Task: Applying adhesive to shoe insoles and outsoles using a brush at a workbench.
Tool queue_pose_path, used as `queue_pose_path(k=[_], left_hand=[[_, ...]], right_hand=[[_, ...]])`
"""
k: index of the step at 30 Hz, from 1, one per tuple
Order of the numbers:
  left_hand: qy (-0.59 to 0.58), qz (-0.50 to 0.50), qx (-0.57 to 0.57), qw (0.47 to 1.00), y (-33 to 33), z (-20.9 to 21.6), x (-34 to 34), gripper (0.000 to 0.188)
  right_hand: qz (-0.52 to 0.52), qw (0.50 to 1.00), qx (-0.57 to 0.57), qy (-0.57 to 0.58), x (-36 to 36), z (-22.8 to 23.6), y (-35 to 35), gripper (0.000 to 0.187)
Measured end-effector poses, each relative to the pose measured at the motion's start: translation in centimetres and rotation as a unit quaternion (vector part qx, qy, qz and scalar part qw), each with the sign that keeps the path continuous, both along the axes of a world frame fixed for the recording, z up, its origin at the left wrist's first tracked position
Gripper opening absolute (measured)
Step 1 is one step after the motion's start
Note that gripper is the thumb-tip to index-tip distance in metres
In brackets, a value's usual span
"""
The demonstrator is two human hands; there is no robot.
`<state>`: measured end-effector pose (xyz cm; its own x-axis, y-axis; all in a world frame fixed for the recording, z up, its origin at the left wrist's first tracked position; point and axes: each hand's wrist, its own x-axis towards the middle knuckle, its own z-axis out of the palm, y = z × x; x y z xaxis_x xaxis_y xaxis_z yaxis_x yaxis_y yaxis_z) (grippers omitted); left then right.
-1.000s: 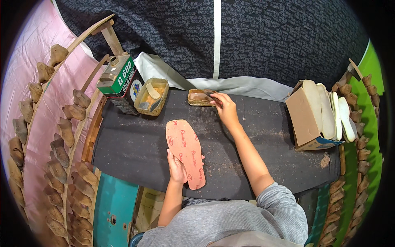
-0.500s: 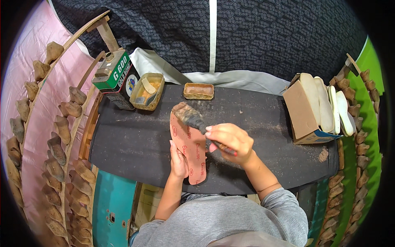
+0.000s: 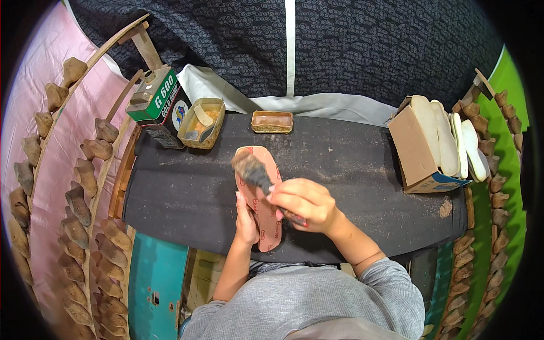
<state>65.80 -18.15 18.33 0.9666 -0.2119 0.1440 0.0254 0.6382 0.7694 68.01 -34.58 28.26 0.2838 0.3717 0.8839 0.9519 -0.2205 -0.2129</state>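
My left hand (image 3: 246, 220) holds a pinkish-tan insole (image 3: 270, 231) along its left edge, its rounded wide end pointing away from me. Red printing marks the insole's surface. In my right hand (image 3: 306, 204) is a brush (image 3: 258, 173) with a dark, wrapped neck and a reddish handle end. Its brown bristles, slightly blurred, lie over the upper left part of the insole. Fingers of the right hand are closed round the handle. The left thumb rests on the insole's edge, and the other left fingers are mostly hidden behind it.
A dark-covered table (image 3: 351, 170) bears a metal can (image 3: 158, 107), a tub with scrapers (image 3: 202, 124), a small rectangular tin (image 3: 272, 122) and a cardboard box (image 3: 409, 148) of white soles (image 3: 447, 139). Racks of wooden shoe lasts (image 3: 79, 201) flank both sides. Brown dust lies at the table's right.
The brush has moved left and down over the insole, with my right hand shifting the same way. More of the insole's far end now shows. My left hand keeps its hold.
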Motion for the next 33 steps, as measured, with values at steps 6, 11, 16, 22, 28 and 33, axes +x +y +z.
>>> queue_pose_path(k=[6,11,16,22,28,33], left_hand=[[0.063,0.058,0.018,0.996,-0.3,0.7,-0.4,0.067],[0.006,-0.016,0.027,0.999,0.3,0.2,-0.2,0.066],[0.095,0.079,0.044,0.991,-1.6,3.0,-0.6,0.063],[0.000,-0.024,0.033,0.999,0.0,-0.1,0.1,0.068],[0.055,0.019,0.012,0.998,-0.3,0.2,0.1,0.064],[0.079,0.056,0.019,0.995,-1.0,0.9,0.3,0.061]], right_hand=[[0.019,1.000,0.024,0.003,-0.1,0.6,-0.1,0.022],[0.010,1.000,-0.018,-0.012,0.0,0.1,0.0,0.023],[0.021,1.000,0.022,0.002,-0.2,0.6,-0.6,0.020],[0.019,0.999,-0.025,0.005,0.0,-0.4,-0.7,0.030],[0.039,0.998,0.015,0.039,-0.1,-0.1,-1.1,0.028],[-0.001,1.000,-0.022,0.009,0.0,0.0,-0.8,0.027]])
